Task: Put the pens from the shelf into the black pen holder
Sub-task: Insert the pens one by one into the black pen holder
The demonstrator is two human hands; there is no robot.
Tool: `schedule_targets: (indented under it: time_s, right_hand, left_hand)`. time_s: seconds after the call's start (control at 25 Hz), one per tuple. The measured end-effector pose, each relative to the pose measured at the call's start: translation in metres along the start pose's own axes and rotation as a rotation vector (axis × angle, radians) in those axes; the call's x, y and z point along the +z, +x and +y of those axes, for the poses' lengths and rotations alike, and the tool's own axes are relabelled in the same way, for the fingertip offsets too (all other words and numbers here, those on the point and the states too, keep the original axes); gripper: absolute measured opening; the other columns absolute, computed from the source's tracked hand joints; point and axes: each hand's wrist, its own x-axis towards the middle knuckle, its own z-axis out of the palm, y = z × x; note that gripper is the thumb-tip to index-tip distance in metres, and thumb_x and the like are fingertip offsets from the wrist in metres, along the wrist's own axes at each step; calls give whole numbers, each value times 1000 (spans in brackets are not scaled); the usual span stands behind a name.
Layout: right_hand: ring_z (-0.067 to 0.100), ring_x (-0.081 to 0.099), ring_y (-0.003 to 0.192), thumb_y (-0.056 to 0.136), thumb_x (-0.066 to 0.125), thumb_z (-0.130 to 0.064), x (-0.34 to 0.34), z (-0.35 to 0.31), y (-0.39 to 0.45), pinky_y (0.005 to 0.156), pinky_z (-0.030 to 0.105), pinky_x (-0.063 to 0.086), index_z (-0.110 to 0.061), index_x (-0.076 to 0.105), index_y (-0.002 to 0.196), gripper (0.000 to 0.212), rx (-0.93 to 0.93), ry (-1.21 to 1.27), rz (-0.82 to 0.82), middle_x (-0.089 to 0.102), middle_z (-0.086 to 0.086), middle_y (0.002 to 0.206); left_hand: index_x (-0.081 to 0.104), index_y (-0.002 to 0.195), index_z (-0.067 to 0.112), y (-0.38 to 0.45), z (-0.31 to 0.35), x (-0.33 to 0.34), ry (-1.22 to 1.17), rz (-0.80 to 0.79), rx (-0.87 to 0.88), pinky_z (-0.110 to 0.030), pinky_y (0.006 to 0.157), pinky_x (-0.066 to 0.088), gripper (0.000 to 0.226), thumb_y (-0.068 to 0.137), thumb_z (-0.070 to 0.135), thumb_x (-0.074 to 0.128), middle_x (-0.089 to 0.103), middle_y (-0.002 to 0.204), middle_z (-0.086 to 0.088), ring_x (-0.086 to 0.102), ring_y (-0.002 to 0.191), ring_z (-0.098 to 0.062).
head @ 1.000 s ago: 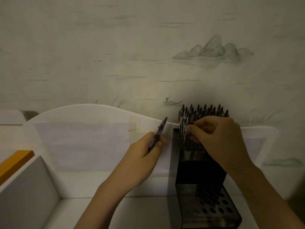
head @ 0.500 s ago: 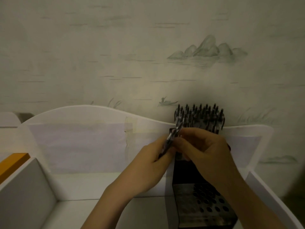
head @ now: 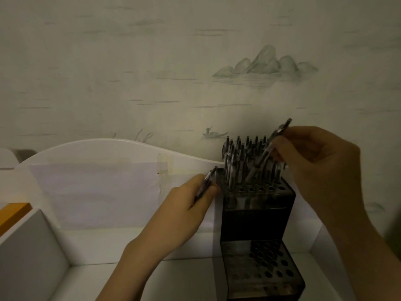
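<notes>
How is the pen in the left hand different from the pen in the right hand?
The right hand holds its pen high, slanted over the black holder, lower end among the standing pens. The left hand holds its pen lower, beside the holder, not over the holes. More of the right pen shows; the left one is mostly hidden by fingers. Both look dark and lean the same way.

Home study corner: painted landscape wallpaper (head: 260,66), white desk shelf (head: 104,153), black pen holder (head: 258,213).
</notes>
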Motion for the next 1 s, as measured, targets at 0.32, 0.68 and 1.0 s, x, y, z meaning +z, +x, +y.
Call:
schedule_targets:
  time_s: [0.32, 0.68, 1.0]
  right_hand:
    - [4, 68, 69, 83, 74, -20, 18, 19, -5, 66, 15, 56, -17, 72, 90, 8, -69, -243, -118, 70, -11, 75]
    - [1, 68, 61, 82, 75, -21, 25, 28, 4, 65, 22, 59, -21, 72, 86, 4, 101, -356, -345, 70, -11, 70]
    - [3, 67, 68, 76, 67, -46, 16, 5, -31, 62, 14, 54, -20, 73, 90, 30, -10, -165, -262, 71, -12, 73]
  left_hand:
    - [53, 88, 16, -5, 11, -5, -68, 44, -31, -17, 51, 31, 25, 94, 40, 49, 44, 61, 7, 37, 52, -3]
    - [53, 93, 4, -2, 20, -1, -88, 8, 2, -19, 57, 35, 29, 99, 30, 43, 54, 76, -13, 43, 60, -6]
    - [53, 85, 22, -3, 28, 10, -115, -58, 60, -17, 55, 37, 19, 100, 30, 45, 53, 65, 7, 45, 57, -2]
